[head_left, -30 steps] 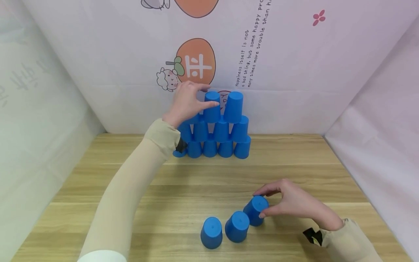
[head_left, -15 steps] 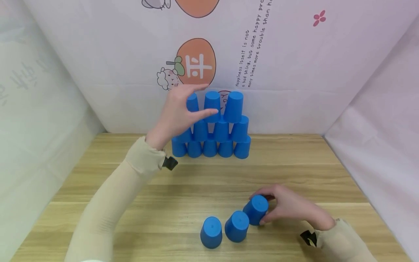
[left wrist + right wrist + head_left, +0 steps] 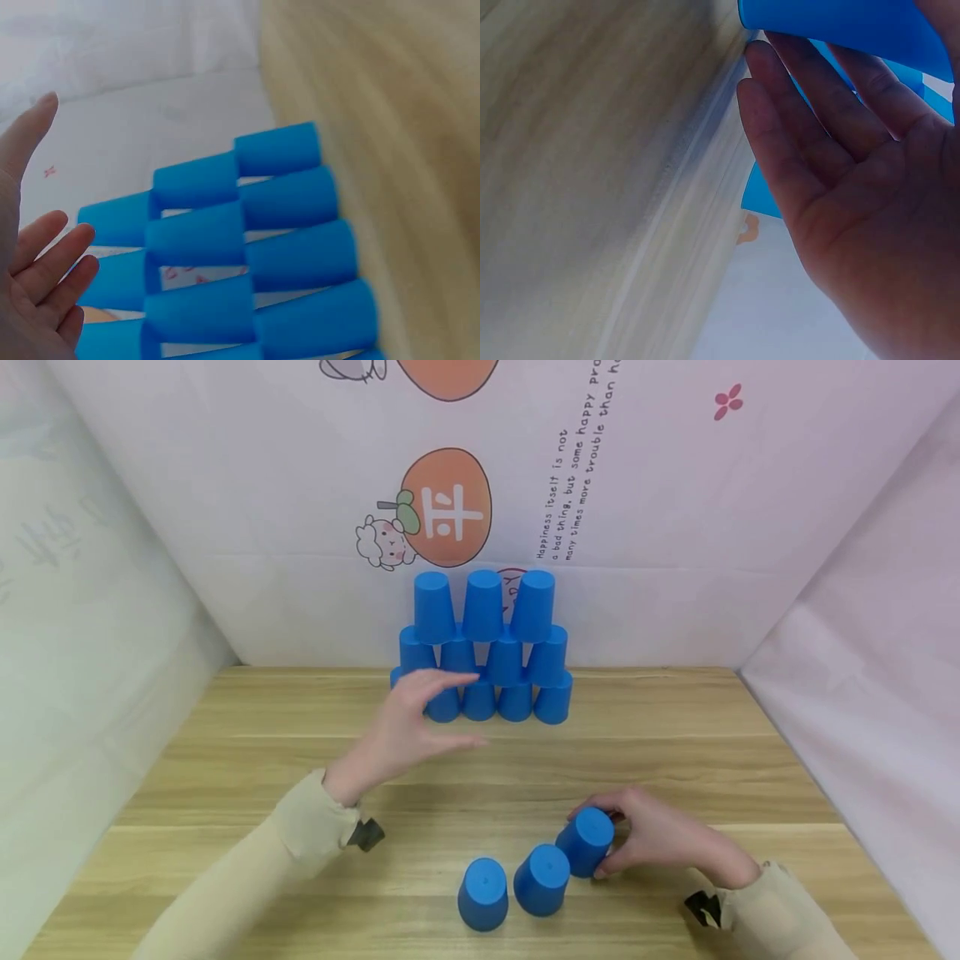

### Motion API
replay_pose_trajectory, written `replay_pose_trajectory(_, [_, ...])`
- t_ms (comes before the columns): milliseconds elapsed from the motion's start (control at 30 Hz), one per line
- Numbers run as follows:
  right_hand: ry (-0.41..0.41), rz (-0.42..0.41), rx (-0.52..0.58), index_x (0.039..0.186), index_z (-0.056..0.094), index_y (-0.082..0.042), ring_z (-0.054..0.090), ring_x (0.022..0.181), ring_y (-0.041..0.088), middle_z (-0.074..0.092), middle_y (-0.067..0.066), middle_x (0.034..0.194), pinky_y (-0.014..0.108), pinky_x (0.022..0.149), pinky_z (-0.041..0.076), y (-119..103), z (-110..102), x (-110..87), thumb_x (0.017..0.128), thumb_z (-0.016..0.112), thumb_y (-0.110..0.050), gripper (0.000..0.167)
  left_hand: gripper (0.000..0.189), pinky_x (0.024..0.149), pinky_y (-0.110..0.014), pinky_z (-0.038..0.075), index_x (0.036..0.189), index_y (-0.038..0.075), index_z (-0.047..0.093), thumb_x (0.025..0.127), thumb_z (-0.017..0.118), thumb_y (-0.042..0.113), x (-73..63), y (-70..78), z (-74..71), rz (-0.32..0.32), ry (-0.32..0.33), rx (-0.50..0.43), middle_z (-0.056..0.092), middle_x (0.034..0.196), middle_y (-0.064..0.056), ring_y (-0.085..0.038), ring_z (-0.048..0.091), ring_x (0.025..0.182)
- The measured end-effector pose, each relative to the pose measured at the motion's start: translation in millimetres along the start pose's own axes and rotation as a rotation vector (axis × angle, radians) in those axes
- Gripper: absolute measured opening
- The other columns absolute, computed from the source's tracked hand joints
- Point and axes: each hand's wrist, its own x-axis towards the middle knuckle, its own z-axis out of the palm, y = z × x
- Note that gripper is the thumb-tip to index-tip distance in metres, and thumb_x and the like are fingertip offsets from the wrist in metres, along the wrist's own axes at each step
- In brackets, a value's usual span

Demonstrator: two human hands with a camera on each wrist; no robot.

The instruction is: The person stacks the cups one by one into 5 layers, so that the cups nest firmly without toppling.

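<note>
My left hand hovers in front of a stack of upside-down blue cups, its thumb and fingers spread apart with nothing between them. Three cups form the stack's top row, over two longer rows; the hand hides part of the lower left. In the left wrist view the stacked cups lie beyond the spread fingers. At the front right, my right hand holds a blue cup upside down on the table, thumb on the near side, fingers around the far side. The right wrist view shows this cup beside the fingers.
Two more upside-down blue cups, a middle one and a left one, stand on the wooden table. The middle cup is very close to the held one. A printed white cloth hangs behind the stack, with white cloth at both sides.
My left hand has drawn back and down from the stack's top row, uncovering the top-left cup. The right hand has slid slightly lower around its cup, which stays in place.
</note>
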Motion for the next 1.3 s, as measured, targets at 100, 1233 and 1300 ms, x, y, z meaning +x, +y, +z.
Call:
replay_pose_trajectory(100, [0.005, 0.003, 0.008, 0.124, 0.069, -0.016, 0.067, 0.105, 0.014, 0.071, -0.009, 0.114, 0.032, 0.088, 0.056, 0, 1, -0.1, 0.077, 0.091, -0.033, 0.054, 0.079, 0.105, -0.052, 0.044, 0.142, 0.020, 0.061, 0.073, 0.093, 0.043, -15.7, 1.6, 8.2, -0.042, -0.062, -0.017, 0.060, 0.140, 0.002, -0.021, 0.051, 0.130])
replay_pose_trajectory(1233, [0.473, 0.006, -0.093, 0.134, 0.060, -0.006, 0.065, 0.113, 0.033, 0.069, 0.010, 0.124, 0.059, 0.092, 0.053, -32, -53, 43.1, 0.083, 0.087, -0.022, 0.060, 0.098, 0.113, -0.051, 0.037, 0.151, 0.035, 0.046, 0.068, 0.098, 0.033, -103.3, 17.1, 48.6, -0.198, -0.492, -0.463, 0.049, 0.151, 0.012, -0.014, 0.044, 0.139])
replay_pose_trajectory(1300, [0.495, -0.004, -0.091, 0.136, 0.059, -0.006, 0.064, 0.115, 0.035, 0.067, 0.012, 0.128, 0.059, 0.092, 0.053, -37, -58, 47.2, 0.083, 0.086, -0.020, 0.061, 0.097, 0.113, -0.050, 0.037, 0.151, 0.034, 0.046, 0.069, 0.097, 0.030, -105.5, 16.6, 51.1, -0.188, -0.506, -0.491, 0.050, 0.151, 0.008, -0.014, 0.044, 0.138])
